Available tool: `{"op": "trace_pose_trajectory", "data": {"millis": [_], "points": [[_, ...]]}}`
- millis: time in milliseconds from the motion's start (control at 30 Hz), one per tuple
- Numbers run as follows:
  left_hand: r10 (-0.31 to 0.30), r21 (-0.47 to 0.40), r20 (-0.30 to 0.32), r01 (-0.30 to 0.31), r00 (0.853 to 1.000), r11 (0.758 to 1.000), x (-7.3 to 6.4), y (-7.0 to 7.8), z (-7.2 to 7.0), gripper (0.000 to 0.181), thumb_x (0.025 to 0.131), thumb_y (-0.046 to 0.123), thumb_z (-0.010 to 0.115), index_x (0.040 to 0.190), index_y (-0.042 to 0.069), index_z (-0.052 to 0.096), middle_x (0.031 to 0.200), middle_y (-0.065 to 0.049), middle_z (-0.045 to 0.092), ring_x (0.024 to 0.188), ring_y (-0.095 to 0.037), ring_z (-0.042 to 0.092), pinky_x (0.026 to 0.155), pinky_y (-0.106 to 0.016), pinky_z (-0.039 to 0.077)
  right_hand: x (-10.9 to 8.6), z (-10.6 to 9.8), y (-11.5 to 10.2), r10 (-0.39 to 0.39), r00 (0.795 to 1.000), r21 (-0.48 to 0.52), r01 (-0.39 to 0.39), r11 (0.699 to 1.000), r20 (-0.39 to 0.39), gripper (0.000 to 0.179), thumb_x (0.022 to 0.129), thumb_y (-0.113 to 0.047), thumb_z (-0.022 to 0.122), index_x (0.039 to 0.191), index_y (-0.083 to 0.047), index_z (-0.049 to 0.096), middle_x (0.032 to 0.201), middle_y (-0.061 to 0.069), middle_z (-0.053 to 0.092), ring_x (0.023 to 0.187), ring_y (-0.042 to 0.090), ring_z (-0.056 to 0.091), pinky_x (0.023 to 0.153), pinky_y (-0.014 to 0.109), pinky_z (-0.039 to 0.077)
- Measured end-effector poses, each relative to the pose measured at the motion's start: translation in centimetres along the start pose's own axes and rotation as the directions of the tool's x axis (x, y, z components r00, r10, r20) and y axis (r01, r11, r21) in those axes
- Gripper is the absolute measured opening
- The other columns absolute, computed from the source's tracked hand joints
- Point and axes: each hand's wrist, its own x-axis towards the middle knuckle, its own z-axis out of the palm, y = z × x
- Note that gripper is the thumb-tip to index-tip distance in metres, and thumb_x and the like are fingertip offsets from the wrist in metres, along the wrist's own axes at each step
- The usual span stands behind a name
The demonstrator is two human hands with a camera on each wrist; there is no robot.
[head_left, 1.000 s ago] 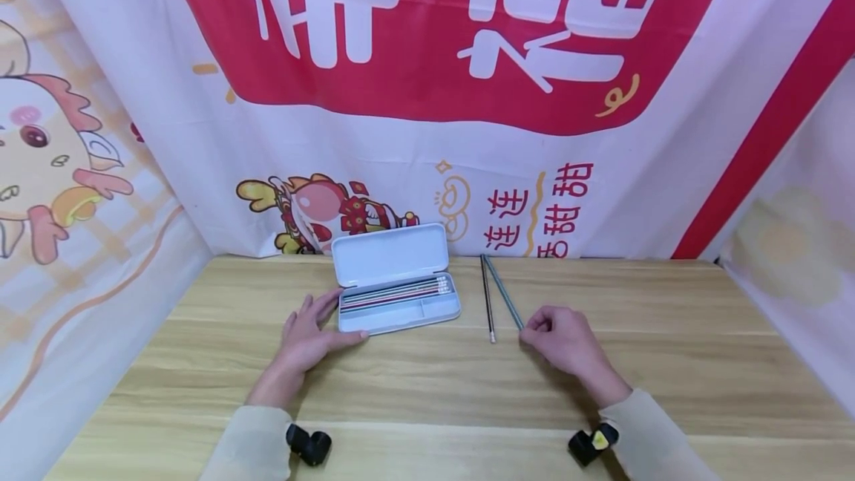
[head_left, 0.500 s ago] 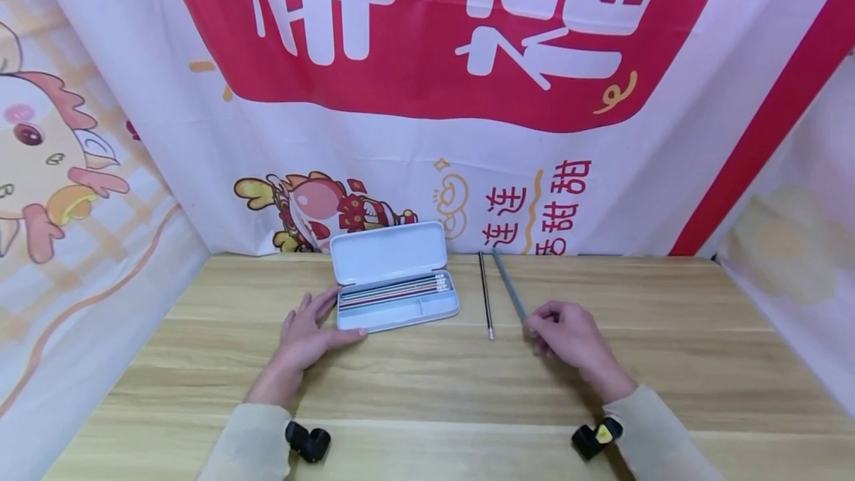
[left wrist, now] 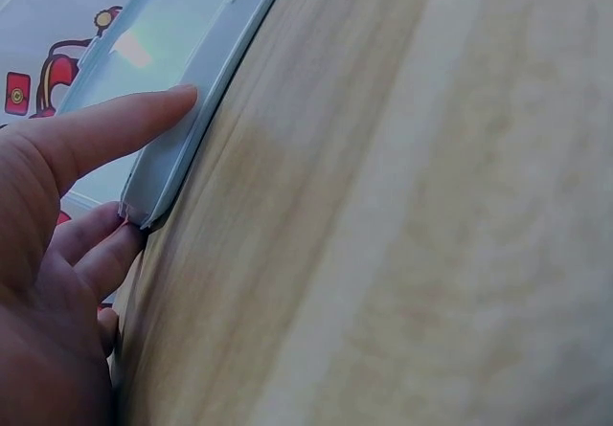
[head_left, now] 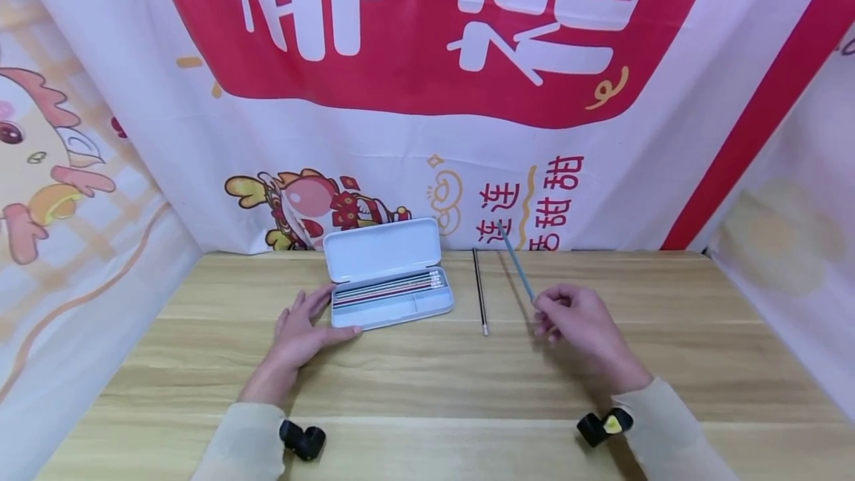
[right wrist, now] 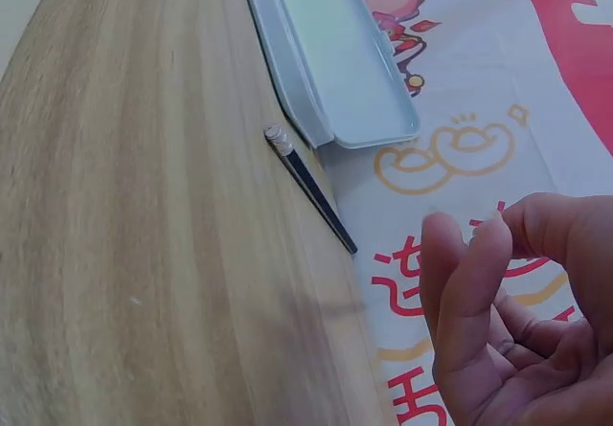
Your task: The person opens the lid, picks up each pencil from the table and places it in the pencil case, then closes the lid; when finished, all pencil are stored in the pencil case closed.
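An open light-blue pencil case (head_left: 375,313) stands at the back of the table, its lid tipped back and several pencils with white eraser ends (head_left: 387,289) in its long compartment. My left hand (head_left: 298,336) holds the case's left end, the thumb along the front edge and the other fingers at the end and back corner. The right hand (head_left: 580,318) pinches the near end of a blue-green pencil (head_left: 516,262), which slants up off the table; in the right wrist view that pencil cannot be made out. A dark pencil (head_left: 481,292) lies between case and right hand.
The wooden table (head_left: 427,384) ends at the back against a printed white and red cloth (head_left: 401,113). More cloth hangs at the left and right sides. A black wrist camera (head_left: 302,440) sits on the left sleeve, another camera (head_left: 604,426) on the right.
The right hand has lifted the blue-green pencil off the table, its far end rising away from the dark pencil. My left hand stays on the case. The head view has shifted slightly.
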Motion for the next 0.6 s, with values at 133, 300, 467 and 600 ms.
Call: {"op": "trace_pose_trajectory", "data": {"millis": [133,300,467,600], "points": [[-0.002,-0.001,0.002,0.002,1.0,1.0,0.1,0.0,-0.1,0.111,0.082,0.045,0.093,0.171,0.03,0.029,0.179,-0.004,0.028,0.168,-0.04,-0.018,0.131,-0.073,-0.015,0.0,-0.1,-0.4,-0.01,1.0,0.058,0.009,0.998,0.007,0.032,0.108,-0.015,0.059,0.127,0.009,0.064,0.102,0.018,0.074,0.082,0.021,0.075,0.069,0.031,0.067],[0.0,0.012,-0.003,0.0,1.0,1.0,0.0,0.1,0.0,0.111,0.082,0.045,0.093,0.171,0.029,0.03,0.179,-0.005,0.029,0.169,-0.04,-0.017,0.131,-0.072,-0.015,-0.1,-0.4,-1.0,-0.067,0.997,0.078,0.063,0.995,0.044,0.034,0.111,-0.015,0.058,0.134,0.009,0.061,0.108,0.019,0.073,0.088,0.019,0.074,0.074,0.032,0.068],[0.005,0.015,-0.005,-0.005,1.0,1.0,0.0,0.3,0.1,0.111,0.082,0.045,0.093,0.171,0.028,0.03,0.178,-0.006,0.03,0.169,-0.04,-0.016,0.132,-0.07,-0.015,0.0,-0.9,-2.7,-0.168,0.984,0.01,0.168,0.986,0.061,0.033,0.112,-0.022,0.058,0.134,0.003,0.061,0.116,0.019,0.072,0.097,0.02,0.074,0.085,0.037,0.068],[-0.001,0.013,-0.007,0.001,1.0,1.0,0.0,0.2,0.1,0.111,0.082,0.045,0.093,0.171,0.029,0.029,0.178,-0.005,0.029,0.169,-0.04,-0.016,0.132,-0.071,-0.016,0.6,-0.7,-4.8,-0.228,0.972,-0.056,0.231,0.971,0.055,0.029,0.113,-0.025,0.058,0.132,-0.004,0.064,0.114,0.015,0.072,0.102,0.026,0.073,0.086,0.034,0.067]]}}
